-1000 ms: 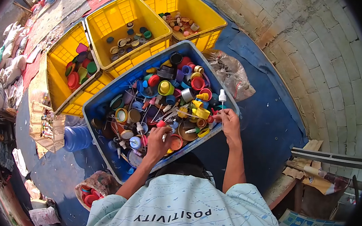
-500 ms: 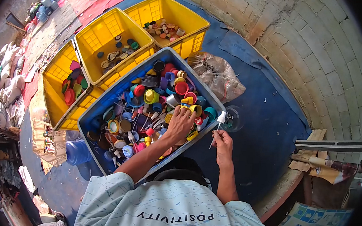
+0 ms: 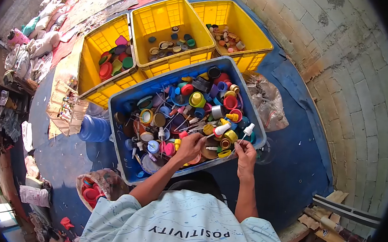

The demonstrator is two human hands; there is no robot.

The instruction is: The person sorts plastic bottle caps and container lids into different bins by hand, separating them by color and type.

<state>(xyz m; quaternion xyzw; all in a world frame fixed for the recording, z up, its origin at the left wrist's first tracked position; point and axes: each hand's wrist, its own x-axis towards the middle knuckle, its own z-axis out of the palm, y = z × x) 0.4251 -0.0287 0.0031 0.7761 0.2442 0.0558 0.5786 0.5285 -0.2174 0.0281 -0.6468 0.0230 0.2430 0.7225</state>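
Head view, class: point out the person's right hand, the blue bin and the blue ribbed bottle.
Right hand (image 3: 246,158): head view, on the back of the hand.
Blue bin (image 3: 124,155): head view, on its inner wall.
Blue ribbed bottle (image 3: 94,129): head view, on its side.

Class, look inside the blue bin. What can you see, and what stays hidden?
Mixed plastic caps and pump tops lie heaped inside the blue bin. What lies beneath them, or behind the left hand, cannot be seen.
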